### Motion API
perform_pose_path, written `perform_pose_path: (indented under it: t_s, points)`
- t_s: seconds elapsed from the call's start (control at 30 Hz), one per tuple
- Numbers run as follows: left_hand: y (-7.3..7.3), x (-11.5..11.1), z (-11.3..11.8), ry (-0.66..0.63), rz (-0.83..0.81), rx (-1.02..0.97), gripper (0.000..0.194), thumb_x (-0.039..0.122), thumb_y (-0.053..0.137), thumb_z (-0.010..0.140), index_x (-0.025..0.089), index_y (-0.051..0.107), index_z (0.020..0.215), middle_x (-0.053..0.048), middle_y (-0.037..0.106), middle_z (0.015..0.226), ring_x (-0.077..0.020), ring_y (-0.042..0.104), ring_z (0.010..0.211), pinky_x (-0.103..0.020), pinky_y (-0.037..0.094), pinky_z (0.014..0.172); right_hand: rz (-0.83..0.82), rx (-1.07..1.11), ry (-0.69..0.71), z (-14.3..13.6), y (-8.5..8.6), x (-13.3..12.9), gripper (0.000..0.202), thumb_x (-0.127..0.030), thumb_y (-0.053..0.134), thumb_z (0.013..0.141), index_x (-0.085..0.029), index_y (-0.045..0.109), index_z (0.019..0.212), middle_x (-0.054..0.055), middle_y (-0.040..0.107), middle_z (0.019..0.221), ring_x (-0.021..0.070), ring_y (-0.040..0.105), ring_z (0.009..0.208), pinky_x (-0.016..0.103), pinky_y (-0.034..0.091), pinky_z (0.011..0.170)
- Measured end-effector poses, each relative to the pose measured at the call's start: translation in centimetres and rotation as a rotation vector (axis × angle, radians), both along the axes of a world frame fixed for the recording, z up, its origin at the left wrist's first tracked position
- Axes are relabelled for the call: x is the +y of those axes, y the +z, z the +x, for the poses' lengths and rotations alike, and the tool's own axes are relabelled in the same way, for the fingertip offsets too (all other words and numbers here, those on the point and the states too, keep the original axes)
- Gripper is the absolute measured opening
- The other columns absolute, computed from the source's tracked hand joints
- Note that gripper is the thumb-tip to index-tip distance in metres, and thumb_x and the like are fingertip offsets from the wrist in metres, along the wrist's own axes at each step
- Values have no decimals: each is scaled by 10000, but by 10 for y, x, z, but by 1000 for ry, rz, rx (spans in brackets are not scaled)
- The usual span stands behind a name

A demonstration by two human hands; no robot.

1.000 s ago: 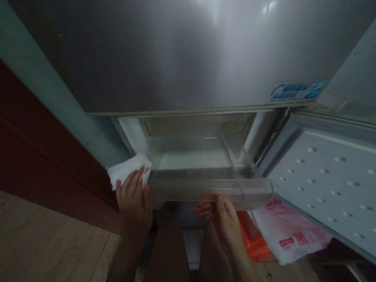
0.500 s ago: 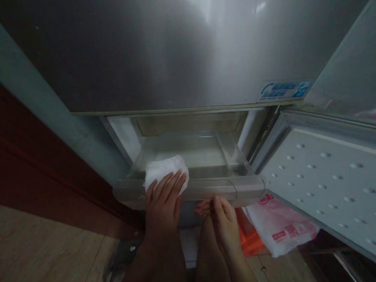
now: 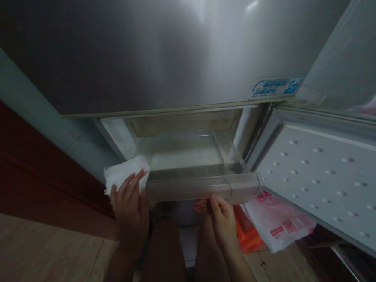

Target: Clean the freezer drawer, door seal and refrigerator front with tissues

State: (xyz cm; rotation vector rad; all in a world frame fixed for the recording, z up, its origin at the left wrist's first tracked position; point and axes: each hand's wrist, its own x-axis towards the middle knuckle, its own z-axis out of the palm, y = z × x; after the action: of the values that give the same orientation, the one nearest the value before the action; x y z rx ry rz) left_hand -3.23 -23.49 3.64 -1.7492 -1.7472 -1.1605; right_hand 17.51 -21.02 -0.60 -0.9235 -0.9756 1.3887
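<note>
A clear plastic drawer (image 3: 191, 189) is pulled out from the lower compartment of a fridge. At its left end, my left hand (image 3: 128, 205) presses a folded white cloth (image 3: 122, 170) over the drawer's front corner, fingers spread across it. The cloth could also be a paper towel. My right hand (image 3: 221, 214) grips the lower edge of the drawer front, thumb in front and fingers curled underneath, partly hidden. Inside the drawer only the pale bottom shows.
The lower fridge door (image 3: 332, 178) stands open on the right. Beneath it are a pink-and-white plastic bag (image 3: 280, 220) and an orange item (image 3: 247, 233). Above is the closed steel upper door (image 3: 156, 53). A dark red wooden panel (image 3: 42, 168) stands close on the left.
My left hand has slid left with the white cloth, from the drawer front's left-centre to its left end. My right hand stays at the drawer's lower edge. The view has shifted slightly.
</note>
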Motion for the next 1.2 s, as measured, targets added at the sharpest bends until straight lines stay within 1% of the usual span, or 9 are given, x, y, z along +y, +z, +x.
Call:
perform_pose_path:
  t_s: [0.3, 0.43, 0.53, 0.67, 0.87, 0.97, 1.07, 1.13, 1.2]
  points:
    - [11, 10, 110, -311, -139, 103, 417, 175, 372, 955, 229, 489, 1351, -13, 569, 1367, -180, 465, 1291, -371, 161, 1145, 5, -90, -142, 13, 12, -6, 385, -543, 632, 774, -191, 652, 620, 1, 618, 579, 147, 550, 557, 256, 470, 552]
    - [16, 15, 130, -339, -177, 155, 408, 215, 343, 978, 235, 482, 1361, 11, 535, 1397, -175, 469, 1290, -356, 183, 1117, 7, -57, -205, 20, 11, -9, 401, -543, 667, 747, -183, 619, 577, -14, 594, 562, 126, 530, 551, 235, 460, 539]
    - [18, 15, 124, -361, -176, 201, 413, 199, 345, 974, 234, 482, 1361, 3, 537, 1395, -174, 466, 1299, -358, 221, 1099, -24, 1, -161, 26, 4, -11, 378, -534, 616, 806, -175, 689, 713, 19, 669, 639, 145, 593, 580, 264, 504, 585]
    - [18, 9, 94, -358, -175, 223, 436, 147, 361, 957, 239, 463, 1371, -9, 560, 1373, -180, 469, 1299, -375, 243, 1093, -60, 52, -159, 37, -3, -12, 388, -526, 585, 841, -161, 717, 841, 57, 723, 730, 176, 664, 648, 296, 540, 635]
    - [8, 0, 26, -206, -85, 232, 507, 167, 405, 940, 265, 369, 1436, -63, 552, 1380, -230, 480, 1296, -451, 274, 1098, -82, 69, -167, 47, -6, -10, 413, -556, 600, 816, -162, 722, 809, 70, 734, 756, 191, 679, 655, 311, 544, 639]
    - [5, -1, 9, -111, -49, 159, 481, 187, 405, 947, 276, 399, 1419, -71, 576, 1352, -248, 481, 1296, -481, 260, 1113, -74, -7, -240, 54, -9, -10, 408, -549, 598, 815, -159, 712, 780, 64, 716, 719, 197, 664, 661, 330, 535, 669]
    - [4, 2, 17, -75, -41, 126, 455, 192, 408, 949, 264, 433, 1397, -84, 585, 1340, -262, 489, 1288, -502, 253, 1109, 11, -168, -440, 62, -16, -11, 296, -459, 625, 820, -168, 678, 806, 42, 676, 749, 182, 632, 731, 331, 509, 747]
    - [3, 6, 36, -93, -36, 123, 452, 185, 418, 944, 269, 445, 1388, -80, 593, 1331, -261, 502, 1272, -502, 254, 1102, 124, -274, -611, 65, -22, -11, 225, -385, 651, 807, -187, 645, 913, 50, 651, 908, 191, 609, 880, 356, 486, 849]
    - [4, 10, 61, -152, -45, 132, 454, 183, 428, 940, 280, 454, 1382, -60, 600, 1326, -249, 511, 1261, -484, 248, 1103, 234, -374, -736, 64, -29, -12, 312, -341, 665, 796, -211, 588, 1069, 78, 589, 1107, 215, 554, 1056, 416, 438, 963]
